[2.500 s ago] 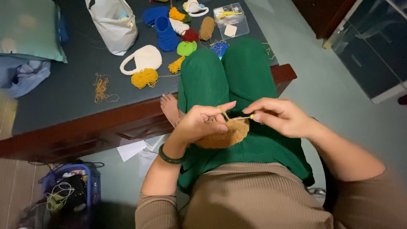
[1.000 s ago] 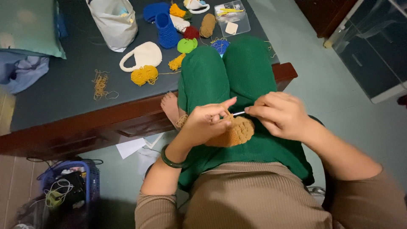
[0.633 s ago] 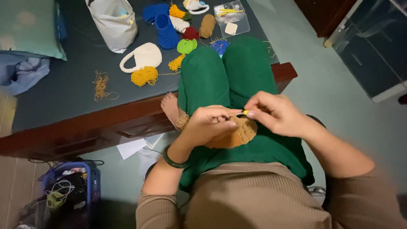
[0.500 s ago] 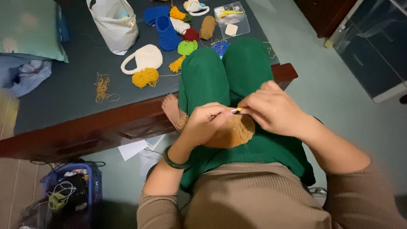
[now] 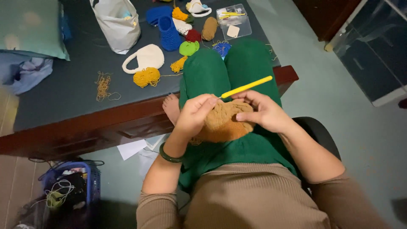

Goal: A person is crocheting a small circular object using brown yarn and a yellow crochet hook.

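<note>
crocheting at a dark blue-grey table [image 5: 63, 93] with a red-brown wooden edge, on a pale green floor [image 5: 339, 110].
table holds a white bag [image 5: 116, 23], yarn pieces, a clear box [image 5: 235, 19]. the tan crochet piece [image 5: 222, 123] lies on the green lap. left hand [image 5: 193, 116] pinches its edge; right hand [image 5: 265, 112] grips the piece, the yellow hook [image 5: 246, 87] now raised and in full view, where it was hidden before.

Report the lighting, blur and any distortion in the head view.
Head view: dim indoor light; the hands, left hand and right hand, yellow crochet hook and brown crochet piece are sharp; the pillow at top left is soft; wide-angle bending shows along the table edge.
</note>
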